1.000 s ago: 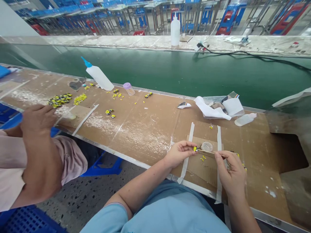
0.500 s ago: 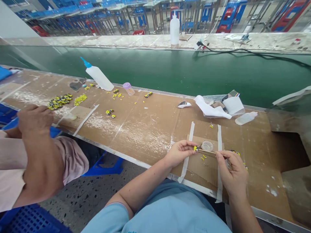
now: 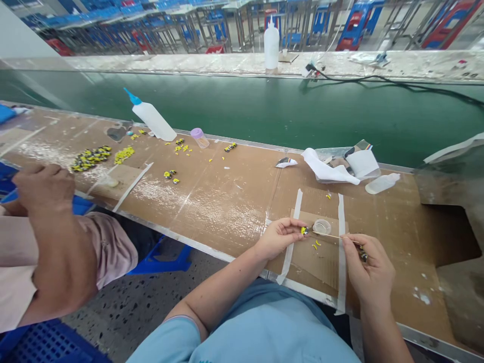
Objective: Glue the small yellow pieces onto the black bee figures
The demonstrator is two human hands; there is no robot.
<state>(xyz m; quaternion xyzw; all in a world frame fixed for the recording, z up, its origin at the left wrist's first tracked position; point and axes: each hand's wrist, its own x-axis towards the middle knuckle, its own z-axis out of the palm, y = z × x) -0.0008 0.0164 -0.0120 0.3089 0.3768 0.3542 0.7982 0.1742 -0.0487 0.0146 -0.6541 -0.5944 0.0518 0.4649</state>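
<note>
Right of centre in the lower frame, a person's left hand (image 3: 282,238) is pinching a small yellow-and-black piece (image 3: 304,231) in nearly closed thumb and fingertips. The right hand (image 3: 369,267), at lower right, is gripping a thin, pale stick (image 3: 329,235) between closed thumb and fingers; its tip is pointing toward the piece, just apart from it. A round, clear cup (image 3: 322,225) is sitting just above the stick, and curved yellow bits (image 3: 318,243) are lying below, on ribbed brown cardboard (image 3: 321,267) between white tape strips (image 3: 342,252). Blue marks on the light-blue shirt (image 3: 242,327), bottom centre, are running out of frame, too cropped to read.
</note>
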